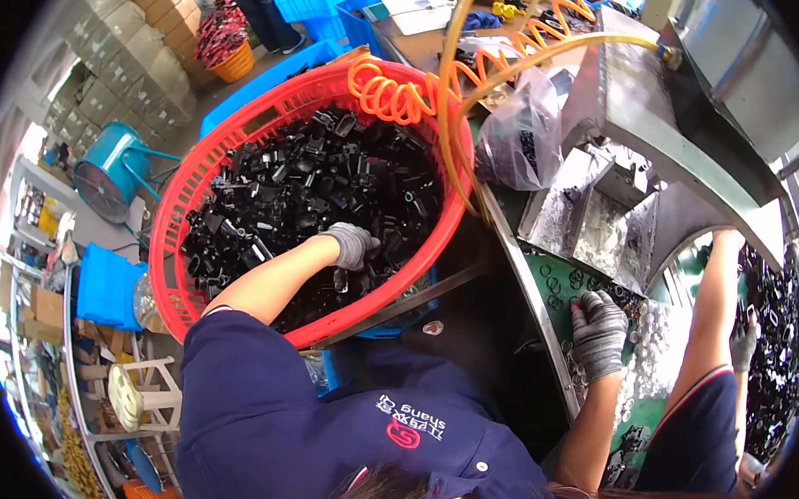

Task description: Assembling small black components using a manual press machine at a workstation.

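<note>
You have two gloved hands (353,245) at work, one large red basket (170,263), black parts (309,186) too many to count, one orange coiled hose (388,99), one fan (106,187) and one stool (127,396).

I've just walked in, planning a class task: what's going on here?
A person works with two gloved hands. The left hand is among black parts in a red basket. The right hand is curled over a green surface; whether either grip holds anything is unclear. A co-worker's arm extends farther right.
</note>
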Demonstrator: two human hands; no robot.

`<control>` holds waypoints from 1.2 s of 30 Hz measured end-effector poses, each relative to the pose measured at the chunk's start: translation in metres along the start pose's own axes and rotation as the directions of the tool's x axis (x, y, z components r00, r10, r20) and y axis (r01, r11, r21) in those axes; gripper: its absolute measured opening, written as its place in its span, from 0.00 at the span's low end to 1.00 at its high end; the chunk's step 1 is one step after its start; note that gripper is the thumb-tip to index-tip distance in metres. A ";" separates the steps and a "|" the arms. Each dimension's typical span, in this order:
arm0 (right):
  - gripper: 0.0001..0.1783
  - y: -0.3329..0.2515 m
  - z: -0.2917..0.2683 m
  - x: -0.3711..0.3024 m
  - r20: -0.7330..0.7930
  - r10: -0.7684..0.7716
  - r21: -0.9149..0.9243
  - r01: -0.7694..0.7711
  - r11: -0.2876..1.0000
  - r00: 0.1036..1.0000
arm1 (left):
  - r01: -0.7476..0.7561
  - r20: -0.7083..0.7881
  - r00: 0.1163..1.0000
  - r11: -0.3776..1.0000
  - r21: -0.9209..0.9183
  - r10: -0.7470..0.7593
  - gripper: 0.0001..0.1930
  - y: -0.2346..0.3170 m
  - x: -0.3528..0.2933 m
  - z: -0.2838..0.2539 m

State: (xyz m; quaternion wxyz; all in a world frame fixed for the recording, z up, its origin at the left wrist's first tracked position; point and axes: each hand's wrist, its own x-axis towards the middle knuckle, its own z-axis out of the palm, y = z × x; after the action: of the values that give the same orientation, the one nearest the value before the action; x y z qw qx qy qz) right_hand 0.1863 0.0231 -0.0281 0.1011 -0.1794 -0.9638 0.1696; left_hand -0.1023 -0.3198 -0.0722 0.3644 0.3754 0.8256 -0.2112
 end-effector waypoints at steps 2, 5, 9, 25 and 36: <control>0.05 0.006 0.001 -0.003 -0.046 0.018 0.074 -0.015 0.997 0.999 | -0.029 0.034 0.999 0.999 0.045 0.027 0.31 0.000 0.003 0.008; 0.04 0.023 0.008 -0.007 -0.122 0.049 0.228 -0.020 0.974 0.991 | 0.096 -0.397 0.916 0.991 0.095 -0.051 0.23 0.006 0.002 0.043; 0.03 0.029 0.002 -0.010 -0.095 0.055 0.344 -0.019 0.939 0.994 | 0.172 -0.395 0.906 0.985 0.017 -0.152 0.18 0.020 0.003 0.037; 0.02 0.034 0.016 -0.011 -0.282 0.192 0.377 -0.075 0.923 0.940 | 0.292 -0.202 0.915 0.920 -0.263 -0.349 0.23 -0.003 0.041 0.018; 0.06 0.030 -0.006 -0.012 -0.368 0.167 0.466 0.026 0.884 0.915 | -0.217 -0.434 0.849 0.549 -0.807 -0.302 0.14 -0.037 -0.037 0.039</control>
State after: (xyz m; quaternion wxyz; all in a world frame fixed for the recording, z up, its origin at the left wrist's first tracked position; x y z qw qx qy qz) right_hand 0.2086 0.0469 -0.0353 0.3282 -0.2166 -0.8472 0.3574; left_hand -0.0967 -0.3842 -0.0660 0.2517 0.1780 0.8999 0.3084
